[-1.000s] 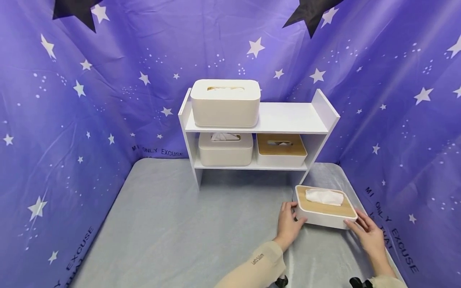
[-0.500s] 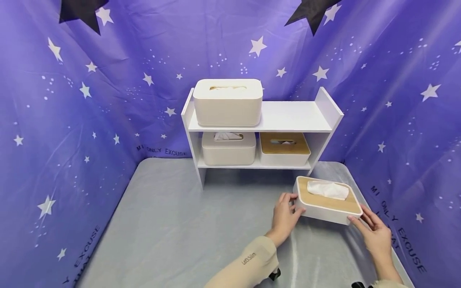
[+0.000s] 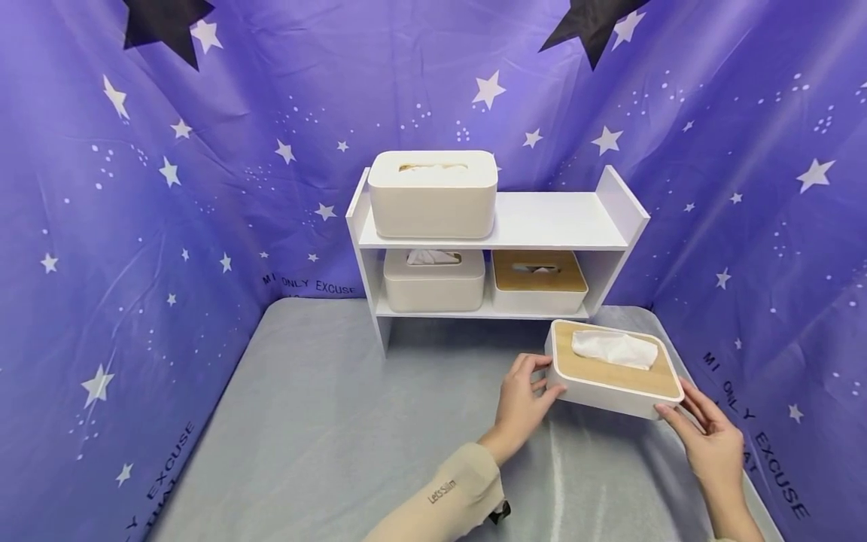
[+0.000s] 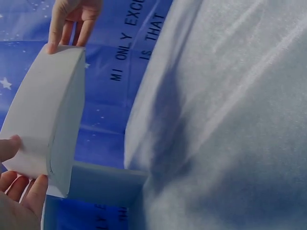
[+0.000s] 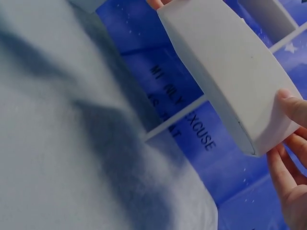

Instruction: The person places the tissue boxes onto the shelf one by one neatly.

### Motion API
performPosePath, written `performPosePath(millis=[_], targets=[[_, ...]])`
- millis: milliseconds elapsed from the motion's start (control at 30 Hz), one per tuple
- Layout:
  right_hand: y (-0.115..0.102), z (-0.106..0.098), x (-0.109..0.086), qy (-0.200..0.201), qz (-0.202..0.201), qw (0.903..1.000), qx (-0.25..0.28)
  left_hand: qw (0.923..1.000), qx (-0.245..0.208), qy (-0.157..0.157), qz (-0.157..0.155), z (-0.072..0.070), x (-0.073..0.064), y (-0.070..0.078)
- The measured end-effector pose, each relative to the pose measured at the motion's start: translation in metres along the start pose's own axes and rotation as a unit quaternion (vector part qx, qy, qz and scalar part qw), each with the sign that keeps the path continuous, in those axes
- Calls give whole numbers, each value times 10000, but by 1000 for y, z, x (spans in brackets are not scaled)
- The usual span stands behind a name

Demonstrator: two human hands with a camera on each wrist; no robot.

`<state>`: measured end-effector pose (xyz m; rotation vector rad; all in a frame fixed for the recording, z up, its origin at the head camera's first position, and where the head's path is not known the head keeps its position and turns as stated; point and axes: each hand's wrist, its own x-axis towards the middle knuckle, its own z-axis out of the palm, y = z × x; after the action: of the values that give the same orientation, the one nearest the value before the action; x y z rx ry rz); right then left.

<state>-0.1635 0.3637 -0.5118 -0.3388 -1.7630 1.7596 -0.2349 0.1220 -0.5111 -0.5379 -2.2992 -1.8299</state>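
A low white tissue box (image 3: 603,400) with a light wooden lid (image 3: 589,374) and a white tissue (image 3: 615,349) poking out is held up between both hands, tilted, in front of the shelf's right end. Its left end is gripped by my left hand (image 3: 518,403), thumb on the front wall. At the opposite end my right hand (image 3: 711,440) grips the corner the same way. Both wrist views show the box's plain white side (image 4: 41,103) and its underside, raised over the grey cloth, with shadows below.
A white two-tier shelf (image 3: 558,218) stands at the back. On top, at left, sits a large cream tissue box (image 3: 433,211). Below are a smaller cream tissue box (image 3: 433,292) and a wooden-lidded one (image 3: 539,301). Purple star-printed curtains (image 3: 284,218) surround the grey cloth-covered table (image 3: 325,421).
Both hands have raised the wooden-lidded tissue box off the cloth and moved it toward the shelf. It tilts more now. The head view has shifted slightly; the boxes on the shelf stay put.
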Motion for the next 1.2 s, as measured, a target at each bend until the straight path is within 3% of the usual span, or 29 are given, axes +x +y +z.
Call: performPosePath(millis=[300, 433, 600, 1067, 1200], targets=[[-17, 11, -7, -225, -447, 9986, 194, 9989, -386, 154, 203, -20, -1, 12], [-25, 14, -9, -328, -506, 9981, 150, 9983, -518, 213, 154, -27, -4, 15], [-38, 19, -12, -364, -562, 9976, 177, 9973, -600, 307, 308, -36, -7, 23], [-69, 33, -19, -642, -1001, 9926, 241, 9933, -672, 602, 721, -62, -9, 51], [-79, 39, -19, -628, -1086, 9917, 267, 9932, -756, 615, 641, -70, -8, 62]])
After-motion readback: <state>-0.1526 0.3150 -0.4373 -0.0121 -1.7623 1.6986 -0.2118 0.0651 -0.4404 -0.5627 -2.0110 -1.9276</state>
